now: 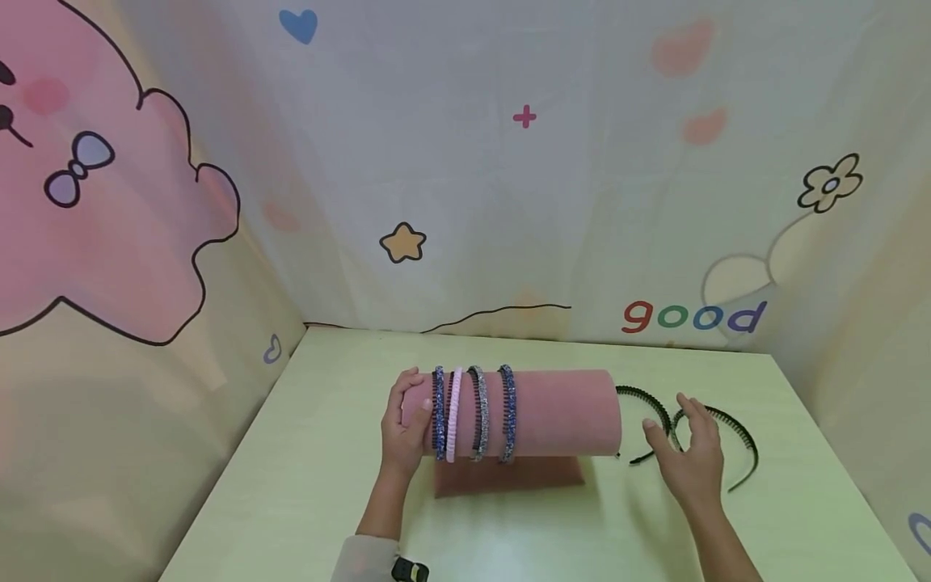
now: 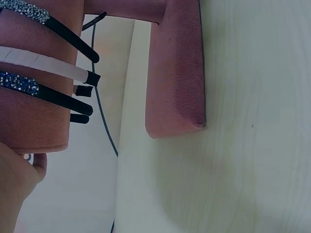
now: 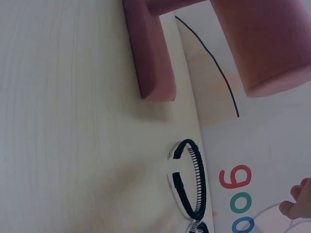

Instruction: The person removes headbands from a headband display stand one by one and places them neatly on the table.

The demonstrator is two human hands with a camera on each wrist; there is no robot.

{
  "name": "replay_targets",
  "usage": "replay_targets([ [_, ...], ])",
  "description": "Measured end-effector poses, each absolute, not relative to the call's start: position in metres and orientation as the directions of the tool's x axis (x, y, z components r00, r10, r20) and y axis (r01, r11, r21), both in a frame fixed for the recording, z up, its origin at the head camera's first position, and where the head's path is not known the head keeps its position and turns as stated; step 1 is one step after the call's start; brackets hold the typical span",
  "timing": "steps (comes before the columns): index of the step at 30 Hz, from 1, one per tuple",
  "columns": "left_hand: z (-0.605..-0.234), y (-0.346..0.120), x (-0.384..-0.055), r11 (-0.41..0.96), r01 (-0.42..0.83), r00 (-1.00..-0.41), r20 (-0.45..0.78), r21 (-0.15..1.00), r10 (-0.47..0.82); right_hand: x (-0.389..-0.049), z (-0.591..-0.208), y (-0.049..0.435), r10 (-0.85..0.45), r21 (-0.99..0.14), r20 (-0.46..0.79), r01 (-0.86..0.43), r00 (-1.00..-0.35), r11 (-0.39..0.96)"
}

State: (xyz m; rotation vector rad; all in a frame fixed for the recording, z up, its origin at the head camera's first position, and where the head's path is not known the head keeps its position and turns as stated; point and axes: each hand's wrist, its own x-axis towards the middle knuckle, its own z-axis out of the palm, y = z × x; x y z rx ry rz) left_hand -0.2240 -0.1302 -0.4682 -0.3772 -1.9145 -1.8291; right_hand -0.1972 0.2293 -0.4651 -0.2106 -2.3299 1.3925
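Observation:
A pink headband stand [image 1: 563, 412] has a padded horizontal roll on a flat base [image 1: 509, 478]. My left hand [image 1: 402, 432] grips the roll's left end, thumb in front and fingers over the top. Beside that thumb, a glittery blue headband [image 1: 440, 414], a pink headband [image 1: 454, 416], a silver headband [image 1: 481, 412] and another blue headband [image 1: 509, 412] sit round the roll. My right hand [image 1: 691, 465] hovers off the roll's right end, thumb and fingers spread, holding nothing. Behind it on the table lie a black toothed headband [image 1: 650, 398] and a second dark headband [image 1: 747, 436], close together.
The pale table [image 1: 291, 501] extends around the stand on both sides. A printed cloth backdrop [image 1: 465, 162] rises behind the table's far edge and along both sides. A dark watch-like band [image 1: 410, 569] is on my left wrist.

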Motion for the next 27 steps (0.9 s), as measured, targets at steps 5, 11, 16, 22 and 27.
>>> replay_targets([
  [5,-0.476,-0.133,-0.23,0.091,0.498,-0.855,0.506,0.862,-0.112,-0.19,-0.453,0.215,0.338,-0.888,0.324,-0.161,-0.883,0.43],
  [11,-0.477,-0.135,-0.231,0.104,0.487,-0.861,0.496,0.867,-0.109,-0.185,-0.436,0.2,0.3,-0.871,0.425,-0.295,-0.854,0.393],
  [16,-0.476,-0.135,-0.233,0.103,0.482,-0.863,0.492,0.87,-0.114,-0.185,-0.425,0.191,0.264,-0.864,0.46,-0.36,-0.848,0.352],
  [22,-0.476,-0.133,-0.234,0.106,0.487,-0.861,0.497,0.867,-0.112,-0.181,-0.411,0.179,0.185,-0.827,0.519,-0.435,-0.835,0.355],
  [27,-0.479,-0.133,-0.231,0.094,0.477,-0.866,0.486,0.874,-0.117,-0.18,-0.394,0.166,0.107,-0.763,0.602,-0.53,-0.792,0.371],
])
